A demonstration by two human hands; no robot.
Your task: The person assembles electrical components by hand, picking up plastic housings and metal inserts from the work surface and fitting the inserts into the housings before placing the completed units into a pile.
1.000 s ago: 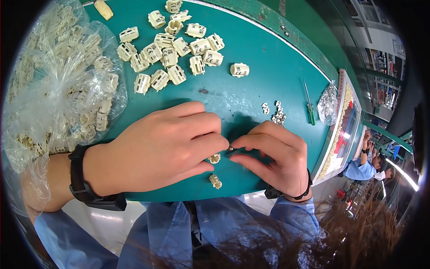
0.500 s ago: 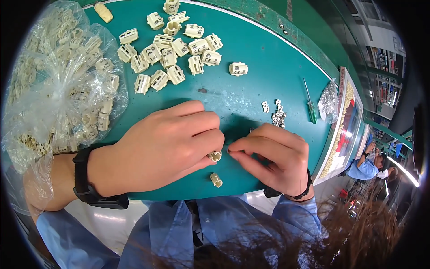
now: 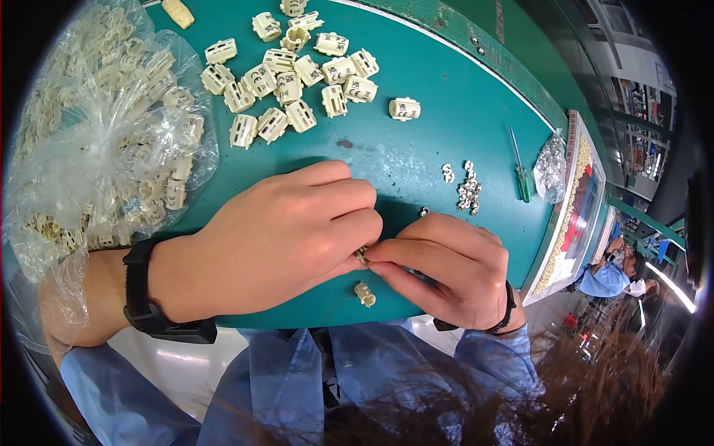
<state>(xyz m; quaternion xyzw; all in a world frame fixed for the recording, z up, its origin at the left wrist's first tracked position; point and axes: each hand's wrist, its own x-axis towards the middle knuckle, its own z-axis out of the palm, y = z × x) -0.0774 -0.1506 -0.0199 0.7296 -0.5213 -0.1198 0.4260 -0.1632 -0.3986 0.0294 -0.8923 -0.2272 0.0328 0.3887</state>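
My left hand [image 3: 297, 234] is closed around a cream plastic cylindrical part [image 3: 361, 254], mostly hidden by the fingers. Thumb and forefinger of my right hand [image 3: 450, 267] are pinched together against the end of that part; whatever lies between those fingertips is hidden. Just below, on the green bench mat [image 3: 401, 167], lies a second cream cylindrical part [image 3: 364, 294]. Beyond my hands several more cream cylindrical parts [image 3: 288, 88] are scattered, most on their sides. To the right sits a small cluster of shiny metal pieces [image 3: 468, 192], with a single metal piece [image 3: 424, 212] close to my right hand.
A clear plastic bag [image 3: 111, 141] full of cream parts covers the left side and drapes over my left forearm. At right lie a green-handled screwdriver [image 3: 523, 186], a small clear bag [image 3: 550, 169] and a framed board [image 3: 565, 215]. Another person [image 3: 606, 279] sits far right.
My right hand has moved left, bringing its pinched fingertips to the end of the cream part in my left hand. The whole view has shifted slightly.
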